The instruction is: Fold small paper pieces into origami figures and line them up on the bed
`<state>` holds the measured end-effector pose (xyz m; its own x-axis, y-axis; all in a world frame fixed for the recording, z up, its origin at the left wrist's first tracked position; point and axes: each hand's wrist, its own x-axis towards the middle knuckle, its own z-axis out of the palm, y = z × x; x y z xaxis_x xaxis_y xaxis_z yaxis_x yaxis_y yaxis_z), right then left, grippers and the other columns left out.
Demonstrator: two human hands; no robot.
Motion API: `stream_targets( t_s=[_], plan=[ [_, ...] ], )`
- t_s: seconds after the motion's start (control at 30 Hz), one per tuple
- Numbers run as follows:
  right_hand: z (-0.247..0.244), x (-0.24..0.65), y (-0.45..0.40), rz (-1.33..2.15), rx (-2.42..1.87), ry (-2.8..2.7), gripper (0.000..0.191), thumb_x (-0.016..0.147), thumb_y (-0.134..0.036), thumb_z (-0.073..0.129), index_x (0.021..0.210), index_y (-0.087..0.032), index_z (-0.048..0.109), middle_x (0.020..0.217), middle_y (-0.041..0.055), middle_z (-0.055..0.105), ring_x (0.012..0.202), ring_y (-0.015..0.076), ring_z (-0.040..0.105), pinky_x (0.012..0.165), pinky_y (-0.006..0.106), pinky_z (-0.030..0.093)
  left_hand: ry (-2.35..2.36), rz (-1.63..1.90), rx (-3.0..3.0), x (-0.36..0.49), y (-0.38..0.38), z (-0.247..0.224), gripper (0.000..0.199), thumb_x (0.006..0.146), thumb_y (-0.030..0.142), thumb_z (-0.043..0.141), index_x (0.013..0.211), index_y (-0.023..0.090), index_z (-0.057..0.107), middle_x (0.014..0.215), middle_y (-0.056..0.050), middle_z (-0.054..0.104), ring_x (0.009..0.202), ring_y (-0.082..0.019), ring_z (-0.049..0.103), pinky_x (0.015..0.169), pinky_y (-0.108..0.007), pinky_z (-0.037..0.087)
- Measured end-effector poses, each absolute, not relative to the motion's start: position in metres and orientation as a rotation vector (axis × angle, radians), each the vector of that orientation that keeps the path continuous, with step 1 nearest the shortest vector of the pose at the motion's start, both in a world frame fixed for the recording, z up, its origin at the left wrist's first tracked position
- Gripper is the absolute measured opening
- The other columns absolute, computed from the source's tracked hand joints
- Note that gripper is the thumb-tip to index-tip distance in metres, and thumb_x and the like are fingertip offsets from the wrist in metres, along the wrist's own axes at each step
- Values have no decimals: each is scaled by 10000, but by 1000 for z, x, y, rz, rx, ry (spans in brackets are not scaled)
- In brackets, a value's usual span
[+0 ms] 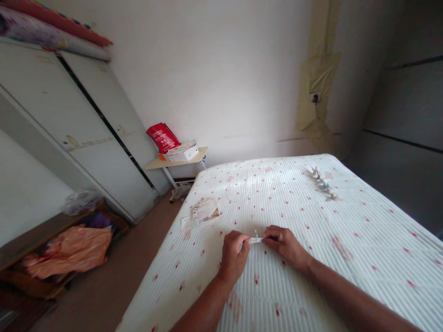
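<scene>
My left hand [236, 251] is closed, thumb and fingers pinching one end of a small white strip [256, 240]. The other end is pinched by my right hand [284, 244]. A thin pale piece stands up from the middle of the strip; its exact kind is too small to make out. Both hands are low over a mattress [277, 286] with a white ribbed cover and red dots. Printed paper pieces [205, 210] lie beyond my left hand. Farther off to the right, several small grey-white, winged-looking pieces [324, 186] lie in a row.
Past the mattress's far left corner, a small table [154, 163] bears a red bag [163, 137] and a white box [185, 153]. A grey cabinet [86, 120] stands at the left, near a low wooden shelf with an orange cloth-like bundle [72, 251]. A wall socket [315, 97] is at the back.
</scene>
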<state>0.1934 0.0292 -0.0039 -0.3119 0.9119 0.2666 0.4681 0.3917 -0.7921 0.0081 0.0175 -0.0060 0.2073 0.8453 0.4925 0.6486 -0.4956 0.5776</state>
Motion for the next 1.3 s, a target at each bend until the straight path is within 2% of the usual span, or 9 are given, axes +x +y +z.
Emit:
stream_targets(
  t_s=[0.17,0.33,0.57,0.73,1.03,1.3],
  plan=[
    [-9,194,29,515,-1027,-2046,225,865,-246,438,802,-200,649,742,31,625,688,130,581,619,220,424,1368,1160,2195,9,16,-1,137,789,239,509,758,179,628,732,-32,634,746,-162,566,714,-287,424],
    [-5,192,26,106,-975,-2134,292,900,-251,386,798,-181,650,678,43,599,632,133,552,559,220,399,1499,1255,2193,18,16,-3,96,675,125,580,741,186,611,715,-14,633,718,-158,564,694,-283,427],
    [3,189,23,-252,-921,-2076,250,891,-201,405,830,-164,645,718,64,636,677,152,563,614,255,416,1542,1482,2240,29,14,0,112,673,87,566,698,194,589,682,1,620,701,-157,554,702,-296,406],
    [8,184,22,-344,-986,-2036,189,864,-170,456,822,-161,640,739,59,645,698,156,561,647,268,403,1545,1610,2227,30,14,2,138,678,63,538,648,195,563,651,4,604,679,-153,553,683,-285,401],
    [13,174,17,-377,-1103,-2007,206,861,-167,445,777,-156,633,695,47,621,669,149,540,645,268,354,1552,1711,2225,32,14,2,159,689,48,520,619,191,517,648,6,594,677,-146,544,709,-298,385],
    [9,164,16,-352,-1210,-1965,267,854,-179,439,620,-172,567,582,26,542,586,138,488,598,259,317,1555,1723,2270,32,14,3,180,699,40,495,602,191,502,628,2,581,673,-146,542,704,-297,391]
  ],
)
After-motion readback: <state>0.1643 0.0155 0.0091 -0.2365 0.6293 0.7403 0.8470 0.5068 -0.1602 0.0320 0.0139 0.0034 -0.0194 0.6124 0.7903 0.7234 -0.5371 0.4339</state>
